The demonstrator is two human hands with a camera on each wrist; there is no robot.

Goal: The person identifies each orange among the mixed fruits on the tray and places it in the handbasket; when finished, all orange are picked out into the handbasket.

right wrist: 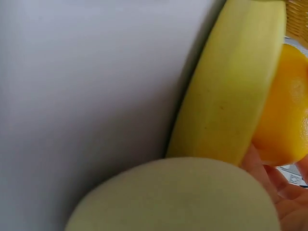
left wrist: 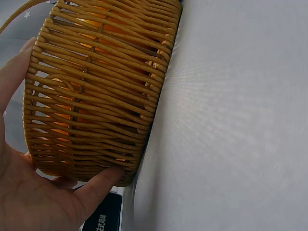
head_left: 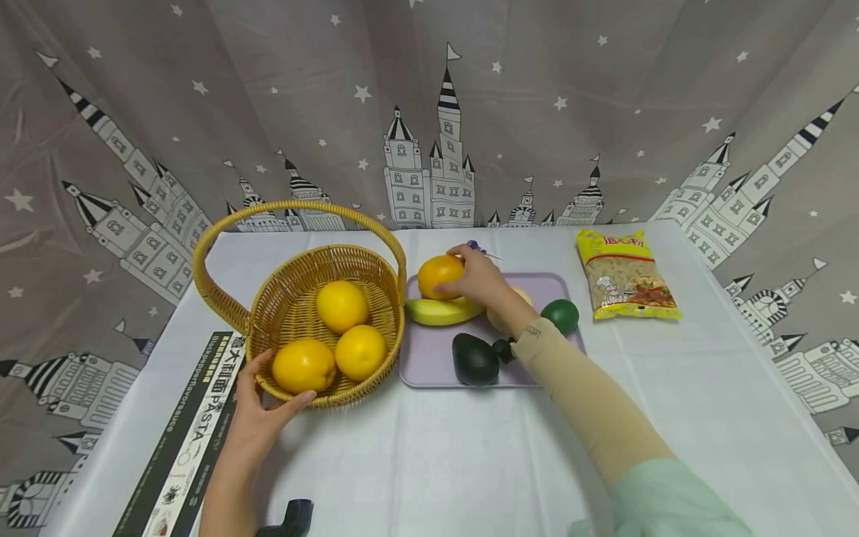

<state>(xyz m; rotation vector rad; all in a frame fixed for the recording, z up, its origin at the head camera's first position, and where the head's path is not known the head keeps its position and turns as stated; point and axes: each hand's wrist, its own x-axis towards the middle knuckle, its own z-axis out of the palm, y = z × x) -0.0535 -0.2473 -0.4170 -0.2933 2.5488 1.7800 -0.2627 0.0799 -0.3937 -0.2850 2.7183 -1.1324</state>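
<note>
In the head view, my left hand (head_left: 258, 414) grips the near left side of a wicker basket (head_left: 290, 287), with the thumb by the front rim. The left wrist view shows its fingers against the woven wall (left wrist: 96, 110). Three yellow-orange fruits (head_left: 342, 306) lie in the basket. My right hand (head_left: 479, 280) holds an orange (head_left: 439, 277) between thumb and fingers, just behind a banana (head_left: 443, 311) on a lilac tray (head_left: 429, 365). The right wrist view has the orange (right wrist: 284, 110) beside the banana (right wrist: 231, 82), with a pale rounded fruit (right wrist: 178, 197) in front.
Also on the tray are an avocado (head_left: 475, 360), a small dark item (head_left: 503, 350) and a green fruit (head_left: 561, 316). A yellow food bag (head_left: 627, 276) lies to the right. A long pasta box (head_left: 184, 440) lies left of the basket, below its tall handle (head_left: 298, 204).
</note>
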